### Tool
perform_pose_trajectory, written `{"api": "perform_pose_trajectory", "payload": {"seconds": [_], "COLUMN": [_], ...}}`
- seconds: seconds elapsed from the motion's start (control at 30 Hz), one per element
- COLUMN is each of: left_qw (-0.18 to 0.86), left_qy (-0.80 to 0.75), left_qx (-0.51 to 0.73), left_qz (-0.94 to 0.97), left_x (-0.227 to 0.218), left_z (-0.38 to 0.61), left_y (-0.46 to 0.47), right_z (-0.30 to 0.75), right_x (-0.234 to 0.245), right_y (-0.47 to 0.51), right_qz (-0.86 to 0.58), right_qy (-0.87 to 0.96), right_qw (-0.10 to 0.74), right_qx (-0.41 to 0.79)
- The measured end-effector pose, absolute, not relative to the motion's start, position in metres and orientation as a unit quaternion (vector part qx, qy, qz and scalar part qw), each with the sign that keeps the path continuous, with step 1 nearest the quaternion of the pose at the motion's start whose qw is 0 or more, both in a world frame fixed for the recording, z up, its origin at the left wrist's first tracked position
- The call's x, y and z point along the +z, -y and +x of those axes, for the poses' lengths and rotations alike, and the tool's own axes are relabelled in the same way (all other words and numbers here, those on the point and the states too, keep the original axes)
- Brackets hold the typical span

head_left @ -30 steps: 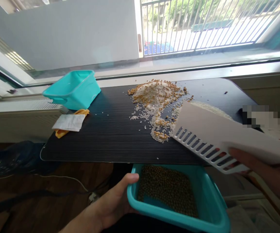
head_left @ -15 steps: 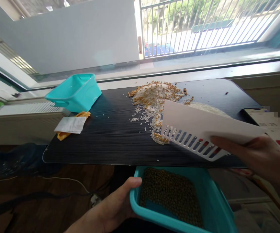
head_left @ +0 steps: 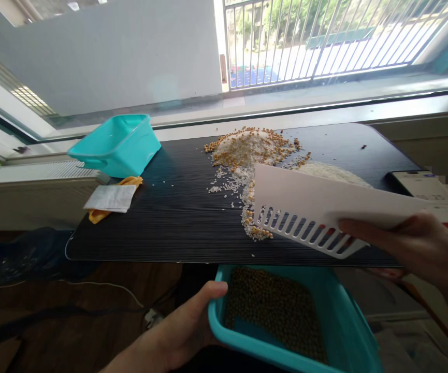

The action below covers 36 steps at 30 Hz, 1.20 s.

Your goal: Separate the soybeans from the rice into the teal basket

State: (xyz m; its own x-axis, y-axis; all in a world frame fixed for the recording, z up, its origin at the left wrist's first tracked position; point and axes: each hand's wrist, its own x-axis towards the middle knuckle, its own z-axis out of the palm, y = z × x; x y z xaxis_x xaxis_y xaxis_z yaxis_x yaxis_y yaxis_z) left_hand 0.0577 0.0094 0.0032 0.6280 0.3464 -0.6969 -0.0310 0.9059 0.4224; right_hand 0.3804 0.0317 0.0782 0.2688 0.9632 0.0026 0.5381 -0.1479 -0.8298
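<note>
My right hand grips a white slotted scoop, its slotted edge resting on the black table against a trail of mixed rice and yellow beans. A pile of white rice lies just behind the scoop. My left hand holds the rim of a teal tub below the table's front edge, thumb over the rim. Sorted beans cover the bottom of that tub.
A second teal tub stands at the table's back left. A white packet on an orange cloth lies near the left edge. A phone or card lies at the right. A window with railings runs behind.
The scoop has swung left and down from above the tub's right side onto the table, and now meets the near end of the rice and bean trail. My left hand keeps holding the tub.
</note>
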Motion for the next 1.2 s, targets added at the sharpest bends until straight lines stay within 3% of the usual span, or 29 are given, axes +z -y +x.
{"api": "perform_pose_trajectory", "payload": {"seconds": [0.3, 0.53, 0.83, 1.2], "left_qw": [0.885, 0.885, 0.879, 0.884], "left_qy": [-0.412, -0.414, -0.425, -0.415], "left_qx": [0.102, 0.106, 0.101, 0.105], "left_qz": [0.192, 0.184, 0.193, 0.188], "left_x": [0.005, 0.005, 0.008, 0.004], "left_z": [0.058, 0.059, 0.06, 0.057], "left_y": [-0.009, -0.008, -0.009, -0.009], "right_z": [0.397, 0.423, 0.396, 0.404], "right_x": [0.072, 0.064, 0.08, 0.071], "right_y": [-0.021, -0.008, -0.022, -0.012], "right_qz": [-0.717, -0.726, -0.71, -0.699], "right_qy": [0.466, 0.489, 0.501, 0.507], "right_qw": [0.388, 0.307, 0.365, 0.338], "right_qx": [0.345, 0.374, 0.336, 0.375]}}
